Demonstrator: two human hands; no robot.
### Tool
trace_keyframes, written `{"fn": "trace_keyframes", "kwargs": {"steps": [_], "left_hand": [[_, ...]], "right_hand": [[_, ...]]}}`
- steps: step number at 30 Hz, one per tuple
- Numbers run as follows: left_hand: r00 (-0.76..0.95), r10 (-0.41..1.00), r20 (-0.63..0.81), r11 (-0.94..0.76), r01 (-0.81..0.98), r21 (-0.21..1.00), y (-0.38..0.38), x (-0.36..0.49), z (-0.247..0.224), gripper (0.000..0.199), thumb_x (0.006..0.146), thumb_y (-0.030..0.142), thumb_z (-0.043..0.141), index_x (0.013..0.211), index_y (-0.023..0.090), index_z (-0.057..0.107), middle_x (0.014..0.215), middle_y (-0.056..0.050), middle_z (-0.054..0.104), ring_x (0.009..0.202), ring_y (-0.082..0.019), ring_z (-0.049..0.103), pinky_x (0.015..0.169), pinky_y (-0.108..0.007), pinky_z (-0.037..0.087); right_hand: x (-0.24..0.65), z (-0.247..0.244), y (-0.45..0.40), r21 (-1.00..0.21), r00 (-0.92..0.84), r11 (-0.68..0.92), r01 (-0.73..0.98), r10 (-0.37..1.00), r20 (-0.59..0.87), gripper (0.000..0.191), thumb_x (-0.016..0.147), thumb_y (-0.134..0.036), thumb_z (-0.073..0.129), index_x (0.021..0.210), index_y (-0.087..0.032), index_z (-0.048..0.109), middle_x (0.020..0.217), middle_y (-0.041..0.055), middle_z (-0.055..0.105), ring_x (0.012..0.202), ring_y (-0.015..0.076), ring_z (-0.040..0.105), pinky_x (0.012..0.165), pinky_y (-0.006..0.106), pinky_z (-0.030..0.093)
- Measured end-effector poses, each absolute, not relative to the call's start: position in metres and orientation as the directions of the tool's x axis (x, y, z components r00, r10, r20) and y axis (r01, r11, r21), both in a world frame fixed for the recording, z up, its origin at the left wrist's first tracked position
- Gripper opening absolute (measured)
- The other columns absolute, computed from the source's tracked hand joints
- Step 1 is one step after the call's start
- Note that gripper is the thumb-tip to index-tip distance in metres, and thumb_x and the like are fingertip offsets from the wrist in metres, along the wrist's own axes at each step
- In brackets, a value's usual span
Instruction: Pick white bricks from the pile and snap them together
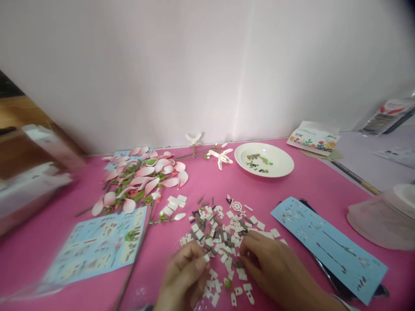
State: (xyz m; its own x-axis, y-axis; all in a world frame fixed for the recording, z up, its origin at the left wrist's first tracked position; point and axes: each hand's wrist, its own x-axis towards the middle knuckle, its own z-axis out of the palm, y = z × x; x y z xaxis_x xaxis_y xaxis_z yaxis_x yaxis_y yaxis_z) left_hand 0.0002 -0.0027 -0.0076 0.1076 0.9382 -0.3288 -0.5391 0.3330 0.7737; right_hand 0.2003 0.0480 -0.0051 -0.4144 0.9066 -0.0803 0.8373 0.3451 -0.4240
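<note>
My left hand is closed in a pinch on a small white building brick, just above the near left side of a loose pile. The pile of building bricks holds white, grey-brown and black pieces. My right hand reaches into the pile's right side with its fingers curled together. Its fingertips touch the bricks, and whether a piece is between them is hidden. A small green piece lies between the hands, with several white bricks around it.
Pink-and-white petals are heaped at the left. Blue instruction sheets lie on both sides, the right-hand leaflet over a dark object. A brown branch runs beside the left sheet. A white plate with green pieces stands at the back.
</note>
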Motion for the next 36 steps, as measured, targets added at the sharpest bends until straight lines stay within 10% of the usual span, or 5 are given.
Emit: {"fn": "trace_keyframes", "kwargs": {"steps": [13,19,28,36], "left_hand": [[0.131,0.923,-0.362,0.378,-0.485,0.788,-0.004,0.004,0.000,0.038,0.069,0.046,0.078,0.066,0.017,0.053,0.041,0.011,0.037,0.037,-0.003,0.018,0.040,-0.019,0.011],[0.064,0.947,-0.315,0.318,-0.337,0.886,-0.005,0.006,-0.002,0.036,0.069,0.046,0.079,0.067,0.015,0.060,0.048,0.009,0.042,0.040,-0.003,0.025,0.043,-0.020,0.016],[0.030,0.951,-0.308,0.303,-0.294,0.907,-0.005,0.005,-0.010,0.032,0.068,0.044,0.080,0.077,0.016,0.068,0.055,0.004,0.054,0.048,-0.008,0.039,0.048,-0.020,0.028],[0.152,0.954,-0.257,0.287,-0.226,0.931,-0.006,0.005,-0.017,0.026,0.076,0.041,0.074,0.078,0.017,0.064,0.061,-0.001,0.062,0.052,-0.011,0.044,0.054,-0.024,0.035]], "right_hand": [[0.196,-0.002,0.046,-0.409,-0.442,0.381,0.829,0.895,-0.063,0.016,0.086,-0.017,0.056,0.070,-0.021,0.060,0.072,0.0021,0.063,0.062,0.0177,0.059,0.055,0.028,0.035],[0.192,0.008,0.043,-0.620,-0.460,0.420,0.662,0.882,0.106,0.020,0.085,-0.015,0.050,0.066,-0.020,0.054,0.064,-0.0003,0.057,0.058,0.0143,0.052,0.054,0.025,0.037],[0.187,0.014,0.040,-0.953,-0.427,0.100,0.285,0.904,-0.033,0.014,0.082,-0.026,0.056,0.079,-0.019,0.068,0.061,-0.0002,0.061,0.053,0.0139,0.058,0.050,0.024,0.045],[0.182,0.007,0.035,-0.950,-0.554,-0.311,-0.031,0.797,-0.242,0.025,0.079,-0.042,0.068,0.077,-0.020,0.056,0.058,-0.0018,0.063,0.052,0.0120,0.059,0.049,0.022,0.043]]}}
